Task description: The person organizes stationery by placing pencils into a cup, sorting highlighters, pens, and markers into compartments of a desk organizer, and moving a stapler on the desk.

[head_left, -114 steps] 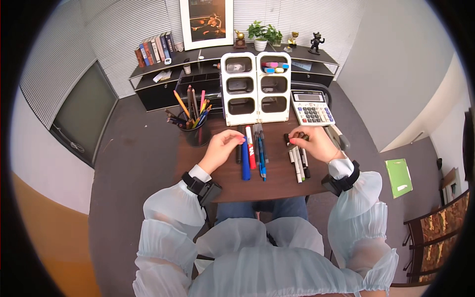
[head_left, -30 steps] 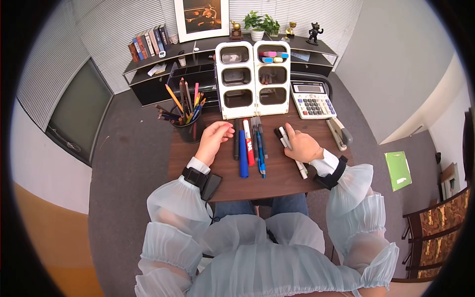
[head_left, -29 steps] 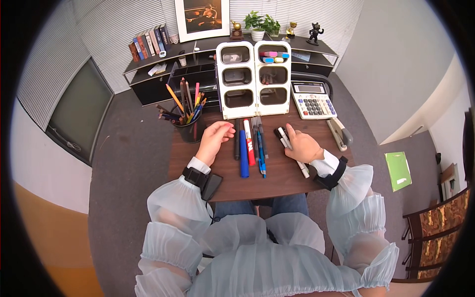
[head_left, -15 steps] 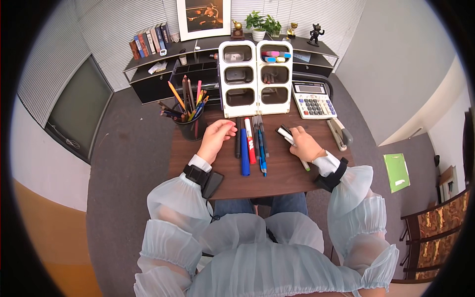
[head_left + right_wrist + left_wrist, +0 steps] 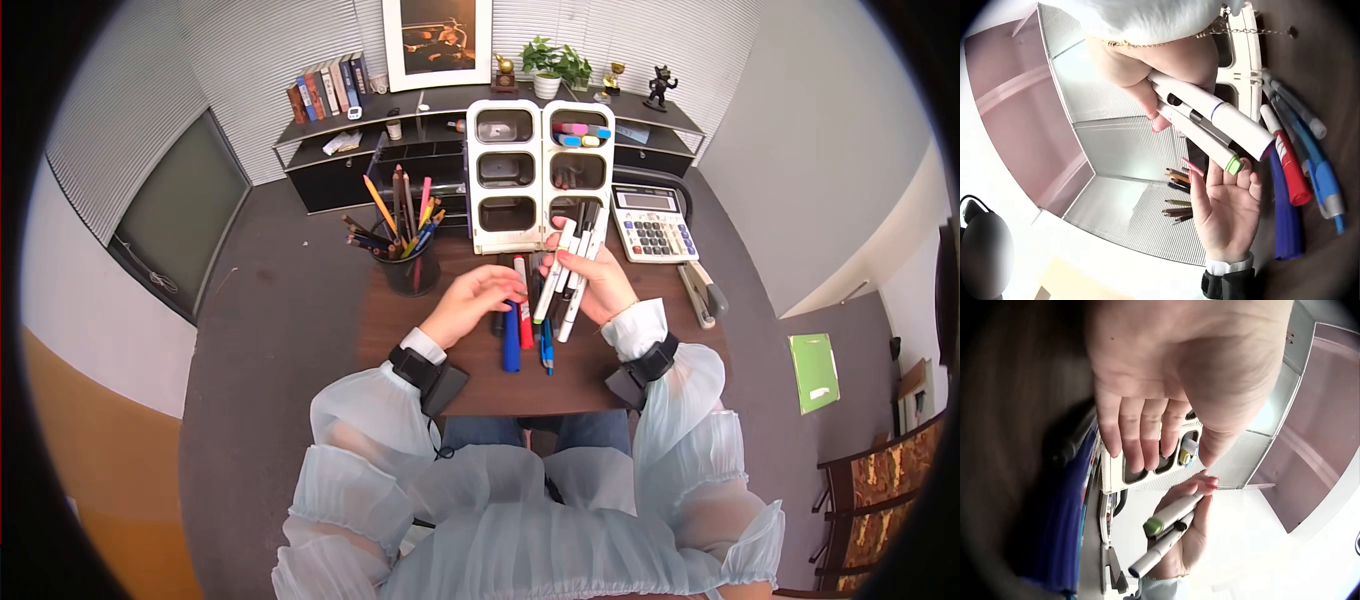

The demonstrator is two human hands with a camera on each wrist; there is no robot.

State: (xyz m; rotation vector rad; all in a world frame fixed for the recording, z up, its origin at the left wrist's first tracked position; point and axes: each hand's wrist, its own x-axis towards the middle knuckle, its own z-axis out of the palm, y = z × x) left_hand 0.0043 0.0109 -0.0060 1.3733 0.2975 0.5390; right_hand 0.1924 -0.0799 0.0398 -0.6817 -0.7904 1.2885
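Note:
My right hand grips a bundle of several white markers, raised over the table in front of the organizer. One marker has a green end, and dark caps show at the bundle's upper end in the head view. Close by on the left is my left hand, its fingers loosely extended and holding nothing; the left wrist view shows its bare palm. Below that hand lie a blue marker, a red marker and a blue pen, with grey pens partly hidden in the head view.
Behind the hands stands a white organizer with windowed compartments; highlighters fill its top right one. To its left is a black mesh cup of pencils. A calculator and a stapler are at the right.
My right hand has gathered the white markers off the table, lifted them and moved left toward the middle. The left hand has shifted slightly, now over the upper ends of the blue and red markers.

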